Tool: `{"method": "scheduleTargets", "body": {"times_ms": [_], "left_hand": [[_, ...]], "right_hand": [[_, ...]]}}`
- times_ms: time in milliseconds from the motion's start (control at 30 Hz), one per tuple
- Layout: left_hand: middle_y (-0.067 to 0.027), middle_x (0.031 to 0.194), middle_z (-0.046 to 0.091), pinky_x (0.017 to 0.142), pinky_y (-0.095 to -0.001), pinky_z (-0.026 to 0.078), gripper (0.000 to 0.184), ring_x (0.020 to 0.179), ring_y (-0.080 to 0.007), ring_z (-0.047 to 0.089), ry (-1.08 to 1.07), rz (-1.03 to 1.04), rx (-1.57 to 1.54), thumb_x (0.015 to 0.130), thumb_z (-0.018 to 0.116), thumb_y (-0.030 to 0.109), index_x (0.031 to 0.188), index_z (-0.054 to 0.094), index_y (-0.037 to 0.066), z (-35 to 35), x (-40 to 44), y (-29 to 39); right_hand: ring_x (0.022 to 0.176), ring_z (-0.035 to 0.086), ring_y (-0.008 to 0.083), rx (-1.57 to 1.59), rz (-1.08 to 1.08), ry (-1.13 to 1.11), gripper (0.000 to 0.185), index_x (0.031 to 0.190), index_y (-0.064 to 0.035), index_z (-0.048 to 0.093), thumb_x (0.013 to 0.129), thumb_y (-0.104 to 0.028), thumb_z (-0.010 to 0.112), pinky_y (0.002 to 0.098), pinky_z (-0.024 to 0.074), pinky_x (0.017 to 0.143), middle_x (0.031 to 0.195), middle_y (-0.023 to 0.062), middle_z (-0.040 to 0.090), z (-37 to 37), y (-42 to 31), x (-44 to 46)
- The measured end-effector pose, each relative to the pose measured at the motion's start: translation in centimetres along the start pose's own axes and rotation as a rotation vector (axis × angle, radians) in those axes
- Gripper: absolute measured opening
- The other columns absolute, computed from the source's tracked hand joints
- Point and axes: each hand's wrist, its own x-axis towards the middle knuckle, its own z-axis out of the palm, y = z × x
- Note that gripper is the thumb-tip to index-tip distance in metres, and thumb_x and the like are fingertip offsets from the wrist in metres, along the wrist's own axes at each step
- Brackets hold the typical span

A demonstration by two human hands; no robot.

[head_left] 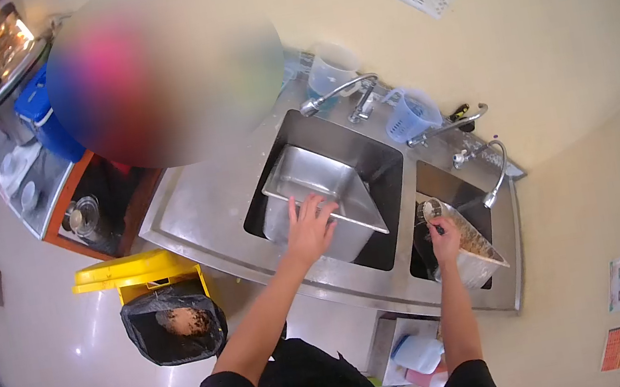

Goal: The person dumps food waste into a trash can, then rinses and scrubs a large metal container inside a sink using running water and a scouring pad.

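Observation:
My left hand [310, 230] lies with fingers spread over the near rim of a deep rectangular steel pan [315, 172] in the larger sink. The pan sits tilted, and its inside shows bare metal. In the smaller sink, my right hand [445, 239] is closed around the dark handle of a tool with a round, pale head [430, 211]; its exact kind is unclear. Under and beside that hand is a long, slanted container [473, 236] with brownish, grainy matter along its inside. My right hand partly hides it.
Curved faucets [360, 100] and clear measuring jugs [411, 114] stand behind the sinks. To the left are a yellow bin [139, 267] with a black liner and a blue cooler [38, 115]. Plastic containers [417, 355] rest beneath the counter.

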Motion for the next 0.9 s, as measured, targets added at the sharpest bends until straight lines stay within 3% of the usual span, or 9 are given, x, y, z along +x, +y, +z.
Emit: {"method": "scheduleTargets", "body": {"times_ms": [67, 100, 167, 233, 300, 500, 700, 733, 900], "left_hand": [[-0.0136, 0.137, 0.051, 0.117, -0.0566, 0.028, 0.042, 0.136, -0.0358, 0.044, 0.137, 0.066, -0.09, 0.088, 0.068, 0.016, 0.129, 0.058, 0.014, 0.6, -0.4, 2.0], [-0.0142, 0.135, 0.052, 0.115, -0.0539, 0.032, 0.04, 0.134, -0.036, 0.046, 0.115, 0.044, -0.121, 0.088, 0.067, 0.014, 0.128, 0.059, 0.012, -4.4, -4.4, -1.7], [-0.0154, 0.133, 0.054, 0.111, -0.0485, 0.038, 0.037, 0.13, -0.0365, 0.05, 0.202, 0.04, -0.333, 0.089, 0.064, 0.01, 0.125, 0.06, 0.009, -4.8, -6.4, -1.6], [-0.0174, 0.126, 0.058, 0.107, -0.0434, 0.042, 0.033, 0.124, -0.0376, 0.054, 0.173, -0.129, -0.429, 0.089, 0.061, 0.006, 0.122, 0.061, 0.006, -8.0, -10.4, -1.5], [-0.0185, 0.125, 0.059, 0.106, -0.0402, 0.043, 0.031, 0.121, -0.0368, 0.056, 0.165, -0.325, -0.418, 0.09, 0.059, 0.003, 0.12, 0.061, 0.004, -11.0, -15.5, -3.0], [-0.0094, 0.114, 0.065, 0.096, -0.0308, 0.049, 0.021, 0.108, -0.017, 0.063, 0.441, -0.758, -0.516, 0.1, 0.051, 0.001, 0.118, 0.059, -0.001, -15.4, -30.3, -8.2], [-0.0095, 0.109, 0.067, 0.089, -0.0303, 0.052, 0.018, 0.101, -0.0167, 0.066, 0.634, -0.801, -0.47, 0.102, 0.052, 0.006, 0.117, 0.06, -0.001, -16.2, -35.6, -9.4], [-0.0097, 0.109, 0.067, 0.089, -0.0302, 0.053, 0.019, 0.101, -0.0167, 0.066, 0.639, -0.804, -0.477, 0.102, 0.052, 0.006, 0.117, 0.06, -0.002, -16.3, -35.5, -9.1], [-0.0088, 0.112, 0.067, 0.092, -0.0305, 0.052, 0.021, 0.104, -0.0164, 0.065, 0.689, -0.813, -0.611, 0.1, 0.054, 0.003, 0.12, 0.06, 0.0, -16.7, -35.0, -9.2]], "right_hand": [[0.089, 0.068, 0.0288, -0.053, 0.064, 0.015, 0.015, 0.089, -0.0049, 0.072, 0.077, -0.009, 0.079, 0.0375, 0.0524, 0.084, 0.091, 0.0133, 0.069, 0.3, 2.2, 1.1], [0.088, 0.068, 0.0293, -0.036, 0.103, -0.008, 0.015, 0.09, -0.005, 0.072, 0.077, -0.009, 0.079, 0.0374, 0.0525, 0.083, 0.091, 0.0134, 0.069, 6.6, -0.3, -3.6], [0.086, 0.068, 0.0304, -0.148, 0.061, 0.021, 0.016, 0.09, -0.0052, 0.072, 0.077, -0.009, 0.079, 0.0371, 0.0528, 0.081, 0.09, 0.0136, 0.069, 8.1, 3.2, -3.3], [0.084, 0.068, 0.0329, -0.222, 0.122, -0.086, 0.013, 0.091, -0.006, 0.073, 0.081, -0.012, 0.074, 0.0404, 0.0535, 0.077, 0.089, 0.0132, 0.068, 8.7, 3.3, -4.2], [0.086, 0.068, 0.0339, -0.177, 0.157, -0.02, 0.013, 0.091, -0.0059, 0.073, 0.079, -0.012, 0.075, 0.0407, 0.0533, 0.079, 0.09, 0.0132, 0.068, 8.5, 2.9, -4.5], [0.091, 0.067, 0.0331, -0.19, 0.03, 0.052, 0.012, 0.088, -0.0032, 0.07, 0.078, -0.005, 0.077, 0.039, 0.0518, 0.083, 0.089, 0.0139, 0.068, 7.4, 2.6, -2.3], [0.092, 0.065, 0.0291, -0.009, -0.112, 0.137, 0.01, 0.087, -0.0016, 0.07, 0.08, -0.004, 0.076, 0.0372, 0.0507, 0.085, 0.095, 0.0122, 0.065, 6.5, -2.6, 2.3], [0.092, 0.064, 0.0272, 0.04, -0.069, 0.125, 0.01, 0.088, -0.0007, 0.07, 0.081, -0.004, 0.076, 0.0367, 0.0501, 0.086, 0.098, 0.0115, 0.064, 6.2, -5.6, 2.7], [0.098, 0.062, 0.0284, 0.104, -0.365, 0.055, 0.008, 0.09, -0.0033, 0.071, 0.082, -0.002, 0.074, 0.0368, 0.0487, 0.089, 0.101, 0.0108, 0.063, 7.7, -18.3, 3.7]]}}
